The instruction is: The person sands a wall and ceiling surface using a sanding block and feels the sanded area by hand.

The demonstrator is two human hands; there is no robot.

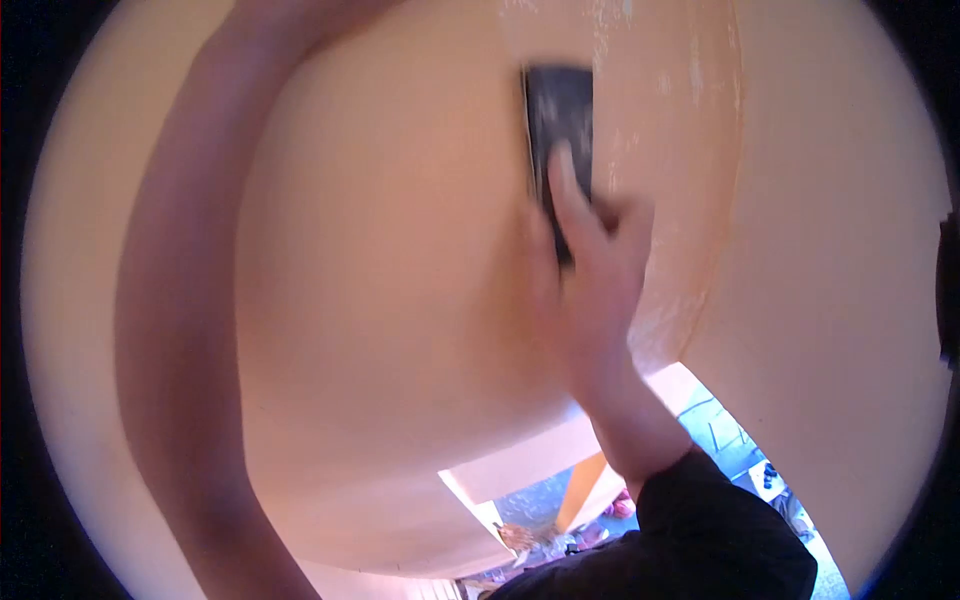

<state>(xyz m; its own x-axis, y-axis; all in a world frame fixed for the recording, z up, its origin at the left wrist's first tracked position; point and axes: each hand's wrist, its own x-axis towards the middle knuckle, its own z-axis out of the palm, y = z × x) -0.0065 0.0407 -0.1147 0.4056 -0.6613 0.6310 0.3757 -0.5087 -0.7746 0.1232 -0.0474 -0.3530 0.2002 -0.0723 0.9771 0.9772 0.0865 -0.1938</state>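
My right hand (600, 275) grips the lower end of a dark, flat rectangular block (562, 110). One finger or thumb lies along the block's face, and other fingers bend around its sides. The block is against a smooth peach-coloured surface (400, 240), upright in the view and slightly blurred. Pale scuffs and scratches mark the surface just right of the block. A black sleeve covers my right forearm. My left hand does not show.
A wide, brownish curved band (180, 300) runs down the left side; whether it is a shadow or an arm is unclear. A thin ridge line (738, 150) curves down the right. Below, an opening shows an orange upright (580, 492) and blurred clutter.
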